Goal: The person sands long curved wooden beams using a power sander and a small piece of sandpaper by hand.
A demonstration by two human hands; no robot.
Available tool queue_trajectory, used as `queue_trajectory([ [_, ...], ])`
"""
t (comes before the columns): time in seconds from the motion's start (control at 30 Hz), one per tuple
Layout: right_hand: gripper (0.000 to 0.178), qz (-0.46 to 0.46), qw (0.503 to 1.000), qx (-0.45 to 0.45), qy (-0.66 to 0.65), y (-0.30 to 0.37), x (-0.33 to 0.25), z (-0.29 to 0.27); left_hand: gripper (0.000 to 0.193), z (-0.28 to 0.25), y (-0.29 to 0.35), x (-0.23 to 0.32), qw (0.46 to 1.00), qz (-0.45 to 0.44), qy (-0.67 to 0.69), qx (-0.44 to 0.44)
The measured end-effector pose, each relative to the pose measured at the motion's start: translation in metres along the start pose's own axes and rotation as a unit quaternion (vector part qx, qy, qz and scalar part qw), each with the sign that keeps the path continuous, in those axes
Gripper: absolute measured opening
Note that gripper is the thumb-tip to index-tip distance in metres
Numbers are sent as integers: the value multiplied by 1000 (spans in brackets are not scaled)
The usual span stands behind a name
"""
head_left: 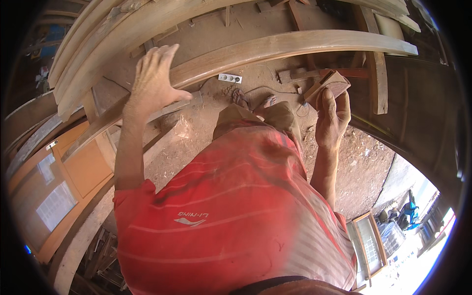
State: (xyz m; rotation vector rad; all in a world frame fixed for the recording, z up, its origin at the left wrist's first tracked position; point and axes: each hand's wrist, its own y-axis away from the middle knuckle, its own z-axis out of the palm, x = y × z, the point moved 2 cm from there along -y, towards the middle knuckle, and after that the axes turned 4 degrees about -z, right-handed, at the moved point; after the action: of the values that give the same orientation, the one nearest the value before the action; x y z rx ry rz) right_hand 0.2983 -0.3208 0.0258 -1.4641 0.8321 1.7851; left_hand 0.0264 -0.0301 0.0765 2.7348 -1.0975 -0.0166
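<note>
A long wooden board lies crosswise in front of me on wooden supports. Over its left part is my left hand, thumb and fingers spread and nothing in them. Whether that hand touches the board I cannot tell. My right hand grips a sanding block, brown sandpaper folded around what looks like a small piece of wood. It is held up on the near side of the board's right part, apart from it.
More long planks are stacked beyond the board, at the far left. A white power strip with a cable lies on the dusty floor near my feet. An orange-brown wooden panel leans at left. A framed pane stands at lower right.
</note>
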Motion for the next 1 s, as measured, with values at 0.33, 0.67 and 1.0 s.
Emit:
queue_trajectory([
  [0.33, 37, 48, 987, -94, -124, 8, 24, 12, 65, 23, 25, -43, 991, -28, 116, -57],
  [0.67, 32, 132, 955, 22, -266, 41, 79, -17, 99, 123, 123, 12, 990, -31, -39, 134],
  [1.0, 41, 139, 979, -28, -144, 74, 118, -29, 98, 151, 141, 25, 982, -57, 57, 173],
])
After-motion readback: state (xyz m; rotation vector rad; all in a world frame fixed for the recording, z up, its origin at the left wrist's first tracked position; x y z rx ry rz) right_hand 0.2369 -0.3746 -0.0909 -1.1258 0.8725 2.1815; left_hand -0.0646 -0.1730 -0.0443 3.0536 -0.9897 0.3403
